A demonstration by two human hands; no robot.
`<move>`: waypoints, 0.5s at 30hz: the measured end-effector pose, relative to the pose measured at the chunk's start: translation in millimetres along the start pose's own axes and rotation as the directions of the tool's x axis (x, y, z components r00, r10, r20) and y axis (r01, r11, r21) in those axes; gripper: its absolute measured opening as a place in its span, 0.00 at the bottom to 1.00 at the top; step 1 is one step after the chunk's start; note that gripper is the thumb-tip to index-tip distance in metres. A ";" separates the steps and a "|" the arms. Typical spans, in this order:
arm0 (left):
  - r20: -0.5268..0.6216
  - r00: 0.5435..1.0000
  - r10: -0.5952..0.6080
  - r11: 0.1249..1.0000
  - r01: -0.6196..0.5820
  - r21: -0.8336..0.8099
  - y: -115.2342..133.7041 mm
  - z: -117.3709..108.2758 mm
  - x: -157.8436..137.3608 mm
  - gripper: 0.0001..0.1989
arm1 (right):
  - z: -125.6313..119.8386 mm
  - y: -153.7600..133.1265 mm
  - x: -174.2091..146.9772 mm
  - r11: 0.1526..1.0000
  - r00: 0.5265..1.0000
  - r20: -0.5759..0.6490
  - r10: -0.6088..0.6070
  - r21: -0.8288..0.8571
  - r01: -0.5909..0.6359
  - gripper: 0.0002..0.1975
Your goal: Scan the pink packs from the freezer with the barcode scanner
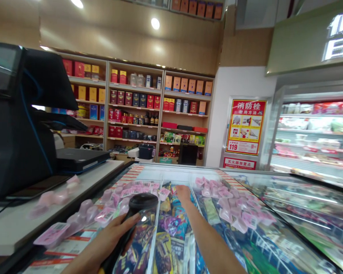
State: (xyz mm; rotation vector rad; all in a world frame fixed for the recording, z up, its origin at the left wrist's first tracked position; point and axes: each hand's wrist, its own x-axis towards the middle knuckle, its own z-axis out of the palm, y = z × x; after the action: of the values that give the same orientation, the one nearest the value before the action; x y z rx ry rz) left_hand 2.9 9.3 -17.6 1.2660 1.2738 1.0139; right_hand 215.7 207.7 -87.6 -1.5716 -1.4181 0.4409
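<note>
My left hand [114,234] is wrapped round the handle of a black barcode scanner [143,201], whose head points forward over the freezer [171,169]. Stretched out ahead, my right hand [183,192] is at the far part of the freezer, close to colourful ice-cream packets [171,224]. Its fingers are foreshortened and small, so I cannot make out their grip. Small translucent pink tubs, some showing barcode labels, sit in a left cluster [107,205] and a right cluster [231,205] on the freezer top. One tub [52,234] lies nearest me on the left.
A black checkout terminal [25,125] stands on the white counter [5,232] at left, beside more blurred pink tubs [60,196]. Shelves of boxed goods [134,101] line the back wall. A red poster [246,127] and a lit display fridge [314,140] are at right.
</note>
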 end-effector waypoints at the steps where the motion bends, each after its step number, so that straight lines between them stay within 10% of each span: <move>1: 0.016 1.000 0.007 1.000 -0.006 -0.005 -1.7 2.2 3.4 0.20 | -14.3 5.9 3.9 0.999 0.998 -0.058 0.001 -0.049 -0.004 0.13; 8: 0.049 0.998 0.028 0.999 -0.030 0.029 -3.6 14.4 14.3 0.21 | -86.6 56.3 18.5 0.918 0.950 -0.313 0.014 -0.373 -0.136 0.20; 15: 0.034 0.999 0.014 0.999 -0.013 -0.029 -0.9 19.2 6.6 0.20 | -88.9 72.5 17.4 0.931 0.967 -0.219 0.130 0.361 -0.043 0.08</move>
State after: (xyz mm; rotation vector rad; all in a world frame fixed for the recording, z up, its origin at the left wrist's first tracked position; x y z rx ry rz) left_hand 22.3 14.0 -21.4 1.2656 1.2220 1.0126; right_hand 330.9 196.6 -97.2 -1.3444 -1.0212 0.5094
